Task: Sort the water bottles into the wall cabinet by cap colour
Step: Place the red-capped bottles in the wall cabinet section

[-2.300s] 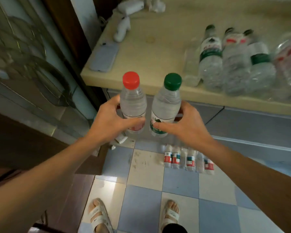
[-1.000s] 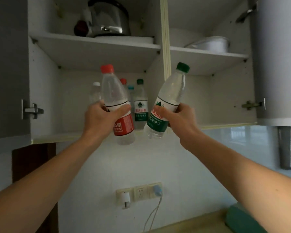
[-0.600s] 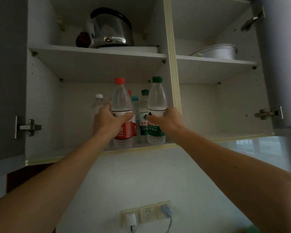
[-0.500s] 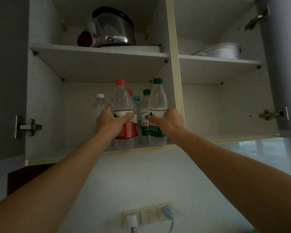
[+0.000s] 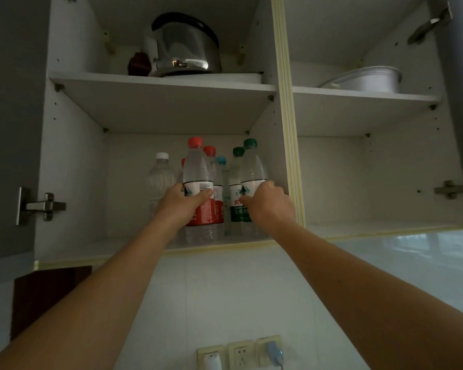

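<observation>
My left hand [image 5: 179,204] grips a red-capped water bottle [image 5: 198,174] standing upright on the bottom shelf [image 5: 96,248] of the open wall cabinet's left compartment. My right hand [image 5: 268,205] grips a green-capped bottle [image 5: 253,169] upright beside it, close to the centre divider [image 5: 286,129]. Behind them stand more bottles: another red-capped bottle [image 5: 209,150], a blue-capped one [image 5: 220,161], a second green-capped one [image 5: 238,152] and a white-capped one [image 5: 161,172] further left.
A steel kettle [image 5: 186,46] sits on the upper left shelf, a white pot [image 5: 366,80] on the upper right. The cabinet doors stand open at both sides, hinges [image 5: 42,206] showing. Wall sockets [image 5: 239,355] sit below on the tiled wall.
Both hands carried the bottles from near the counter up into the cabinet. In the last half second the two bottles moved deeper onto the lower left shelf, up against the ones behind.
</observation>
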